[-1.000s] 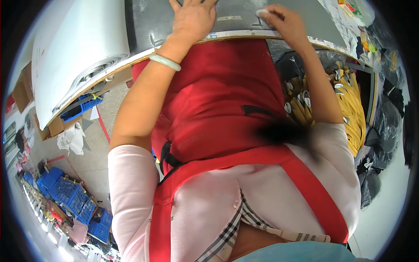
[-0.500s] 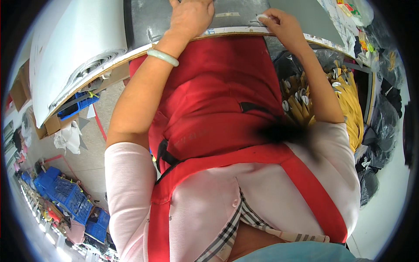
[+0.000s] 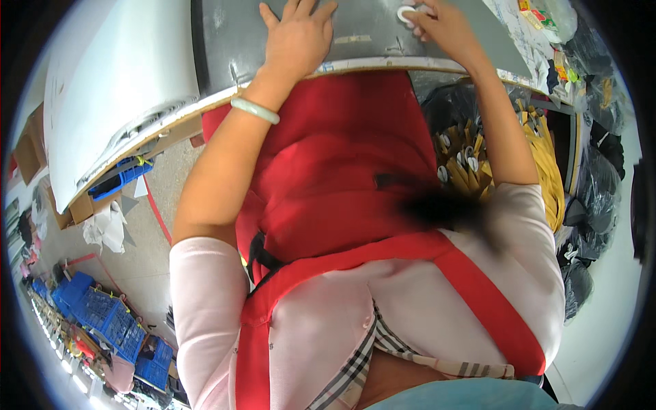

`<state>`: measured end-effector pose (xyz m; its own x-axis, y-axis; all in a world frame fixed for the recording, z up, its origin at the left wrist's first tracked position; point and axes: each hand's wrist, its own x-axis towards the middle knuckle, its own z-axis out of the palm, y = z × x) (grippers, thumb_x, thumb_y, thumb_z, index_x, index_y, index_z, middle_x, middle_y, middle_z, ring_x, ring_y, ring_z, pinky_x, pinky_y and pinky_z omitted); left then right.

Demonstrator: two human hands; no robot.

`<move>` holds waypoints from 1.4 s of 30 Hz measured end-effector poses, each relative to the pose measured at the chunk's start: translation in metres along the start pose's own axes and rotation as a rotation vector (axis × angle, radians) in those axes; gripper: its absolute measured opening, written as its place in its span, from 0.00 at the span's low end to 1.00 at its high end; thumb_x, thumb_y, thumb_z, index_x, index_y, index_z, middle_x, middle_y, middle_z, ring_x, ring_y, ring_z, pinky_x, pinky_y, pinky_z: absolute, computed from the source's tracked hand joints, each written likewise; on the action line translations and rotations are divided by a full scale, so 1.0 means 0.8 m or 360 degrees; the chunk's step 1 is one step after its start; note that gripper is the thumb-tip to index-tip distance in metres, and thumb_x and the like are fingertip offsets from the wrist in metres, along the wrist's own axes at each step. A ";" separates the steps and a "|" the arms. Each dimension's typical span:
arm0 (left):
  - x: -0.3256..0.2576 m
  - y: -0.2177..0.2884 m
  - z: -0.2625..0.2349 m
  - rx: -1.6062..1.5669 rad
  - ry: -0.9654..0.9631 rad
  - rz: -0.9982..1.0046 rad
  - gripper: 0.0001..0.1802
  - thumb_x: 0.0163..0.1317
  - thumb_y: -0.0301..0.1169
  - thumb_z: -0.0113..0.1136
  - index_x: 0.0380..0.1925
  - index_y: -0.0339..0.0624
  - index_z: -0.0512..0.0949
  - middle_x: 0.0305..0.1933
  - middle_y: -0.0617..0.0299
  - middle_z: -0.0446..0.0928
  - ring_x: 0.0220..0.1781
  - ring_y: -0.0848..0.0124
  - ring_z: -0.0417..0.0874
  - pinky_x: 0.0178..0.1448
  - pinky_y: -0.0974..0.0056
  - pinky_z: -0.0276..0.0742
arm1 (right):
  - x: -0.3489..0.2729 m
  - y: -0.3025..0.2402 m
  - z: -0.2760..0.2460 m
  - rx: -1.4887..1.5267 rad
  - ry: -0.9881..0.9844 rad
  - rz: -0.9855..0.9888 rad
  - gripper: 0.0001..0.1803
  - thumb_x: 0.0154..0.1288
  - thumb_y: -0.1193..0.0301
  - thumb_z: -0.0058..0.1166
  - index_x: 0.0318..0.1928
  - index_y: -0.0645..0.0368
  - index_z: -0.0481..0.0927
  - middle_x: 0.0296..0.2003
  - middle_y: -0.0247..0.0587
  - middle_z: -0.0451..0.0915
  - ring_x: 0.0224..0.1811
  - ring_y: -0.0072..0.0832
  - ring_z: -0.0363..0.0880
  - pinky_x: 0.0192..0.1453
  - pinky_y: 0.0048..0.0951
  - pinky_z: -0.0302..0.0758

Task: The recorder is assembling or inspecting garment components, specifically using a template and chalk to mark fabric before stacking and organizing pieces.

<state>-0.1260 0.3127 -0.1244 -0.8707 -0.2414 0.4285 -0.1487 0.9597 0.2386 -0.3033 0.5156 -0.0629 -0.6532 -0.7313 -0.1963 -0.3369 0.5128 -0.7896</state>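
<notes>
My work, as I judge it, is at the step of running or placing a small, round, white, chalk-like disc [image 3: 402,12] over a dark grey, smooth sheet [image 3: 369,22] spread on the white-edged bench [image 3: 369,63]. The disc is over the sheet's right part, beyond a small angular mark [image 3: 396,48] close to the front edge; whether it touches the surface I cannot tell. My right hand [image 3: 441,27] grasps it by the rim between thumb and fingers. My left hand [image 3: 297,42] grips nothing: it lies palm down on the sheet with the fingers spread, apparently steadying it, next to a pale, narrow strip [image 3: 352,39]. Left of the sheet sits a big roll of white, flexible sheeting [image 3: 123,68].

I think the next move calls for keeping that left palm flat so that the sheet cannot slip, and for a light, even grip on the disc, with its rim meeting the surface cleanly.

Compared with half a second ago, the disc has moved away from the bench's front edge; then it was right by the angular mark, and now a clear gap separates them. More of its round face shows. My left hand keeps about the same place on the sheet, though the bench edge sits slightly lower in my view.
</notes>
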 end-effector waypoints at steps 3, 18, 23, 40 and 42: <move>-0.007 -0.010 0.021 0.0020 0.0122 0.0040 0.17 0.71 0.37 0.56 0.58 0.54 0.81 0.64 0.61 0.76 0.71 0.57 0.71 0.68 0.22 0.58 | 0.059 0.004 0.005 -0.0070 0.0285 -0.0242 0.10 0.70 0.66 0.59 0.39 0.62 0.81 0.26 0.42 0.80 0.25 0.27 0.78 0.33 0.32 0.75; -0.007 -0.004 0.013 -0.0076 -0.0106 -0.0055 0.20 0.72 0.36 0.55 0.63 0.51 0.77 0.68 0.60 0.72 0.77 0.54 0.64 0.74 0.18 0.44 | 0.193 0.004 0.015 -0.0630 0.0421 -0.0821 0.14 0.67 0.66 0.58 0.35 0.68 0.82 0.36 0.56 0.83 0.39 0.52 0.82 0.45 0.44 0.76; -0.006 -0.002 0.014 -0.0061 -0.0071 -0.0057 0.20 0.72 0.36 0.56 0.62 0.53 0.78 0.67 0.61 0.73 0.76 0.55 0.65 0.74 0.20 0.47 | 0.196 0.005 0.011 -0.0975 0.0510 -0.1009 0.14 0.67 0.66 0.58 0.33 0.67 0.80 0.34 0.56 0.83 0.39 0.56 0.81 0.44 0.48 0.75; -0.023 -0.015 0.017 0.0118 -0.0094 -0.0150 0.19 0.72 0.38 0.55 0.62 0.56 0.78 0.68 0.64 0.73 0.77 0.59 0.65 0.74 0.22 0.48 | 0.199 -0.052 0.038 -0.0233 0.0199 -0.0036 0.07 0.64 0.71 0.60 0.35 0.63 0.80 0.26 0.41 0.82 0.30 0.28 0.82 0.35 0.33 0.77; -0.012 -0.004 0.018 0.0104 -0.0072 -0.0078 0.20 0.72 0.38 0.55 0.62 0.56 0.78 0.68 0.64 0.73 0.76 0.58 0.66 0.74 0.21 0.47 | 0.199 -0.063 0.043 -0.0051 0.0205 -0.0212 0.07 0.66 0.72 0.60 0.34 0.63 0.81 0.26 0.40 0.82 0.30 0.27 0.81 0.35 0.33 0.77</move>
<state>-0.1239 0.3140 -0.1415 -0.8816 -0.2831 0.3776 -0.2208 0.9546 0.2001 -0.3670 0.3578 -0.0740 -0.6823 -0.7310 -0.0134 -0.4464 0.4311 -0.7841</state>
